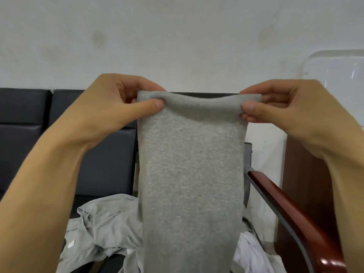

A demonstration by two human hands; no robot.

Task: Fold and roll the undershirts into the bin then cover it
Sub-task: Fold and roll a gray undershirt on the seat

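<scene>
Above the dark seat (pixel 110 154), left hand (pixel 118 109) and right hand (pixel 279 107) each pinch a top corner of the grey undershirt (pixel 192 174) — folded narrow, hanging. Folding appears done; rolling comes next — needing a flat surface. Bin unconfirmed.

Both forearms raised, converging toward centre. Left hand (pixel 116 103) up at head height, thumb and curled fingers pinching one upper corner of the grey undershirt (pixel 191 174). Right hand (pixel 285 107) level with it, pinching the other corner.
</scene>
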